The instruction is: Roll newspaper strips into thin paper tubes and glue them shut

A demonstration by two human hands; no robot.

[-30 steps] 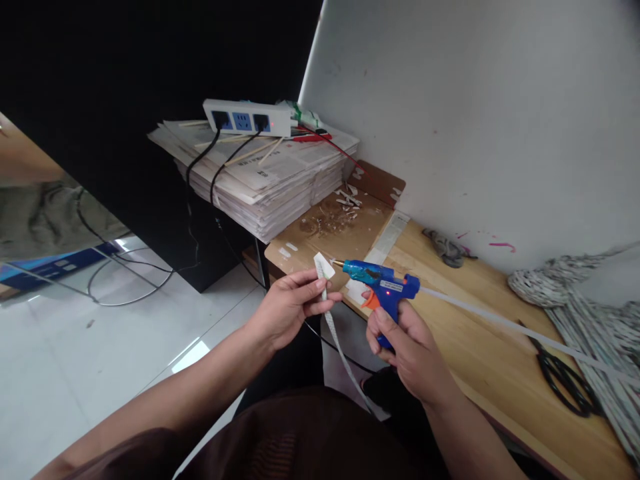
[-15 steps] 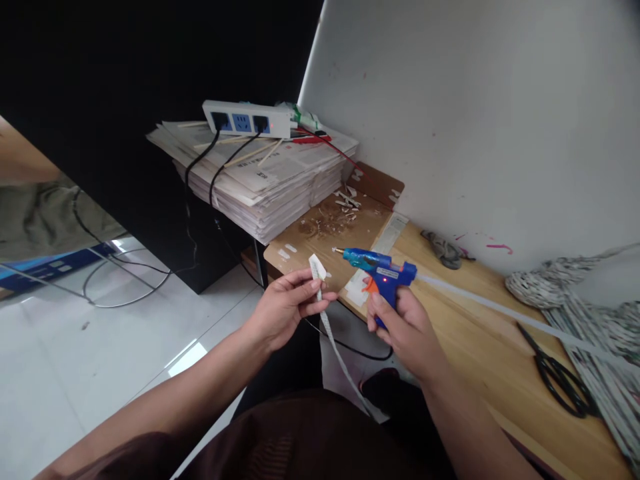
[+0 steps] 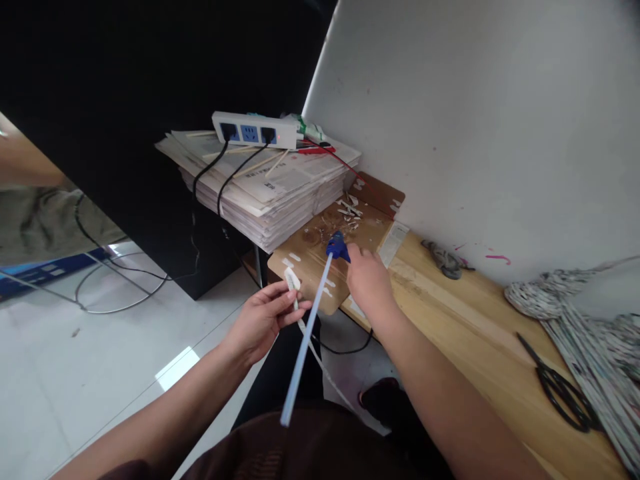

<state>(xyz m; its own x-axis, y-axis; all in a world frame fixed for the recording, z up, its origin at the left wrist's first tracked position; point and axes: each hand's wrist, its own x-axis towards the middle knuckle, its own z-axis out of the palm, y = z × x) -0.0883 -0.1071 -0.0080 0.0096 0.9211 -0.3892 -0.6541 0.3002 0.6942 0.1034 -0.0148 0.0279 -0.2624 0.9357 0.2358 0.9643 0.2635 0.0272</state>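
My left hand [image 3: 267,317] pinches the upper end of a thin, pale paper strip [image 3: 293,280] between thumb and fingers, and the strip's tail hangs down past my lap. A blue glue gun [image 3: 338,245] is gripped in my right hand [image 3: 369,277], over the brown board [image 3: 280,257] at the table's end. It points away from me, so its nozzle is hidden. The long translucent glue stick [image 3: 306,347] juts from its back toward me.
A power strip [image 3: 255,131] with two plugs lies on a stack of newspapers [image 3: 280,220]. Paper scraps [image 3: 350,208] litter the board. Black scissors [image 3: 557,387], a grey lump [image 3: 443,260] and woven paper cords [image 3: 535,293] lie along the table [image 3: 450,313] to the right.
My right hand has swung the glue gun round from pointing left to pointing away, and moved it left and forward. My left hand has shifted slightly left with the strip.
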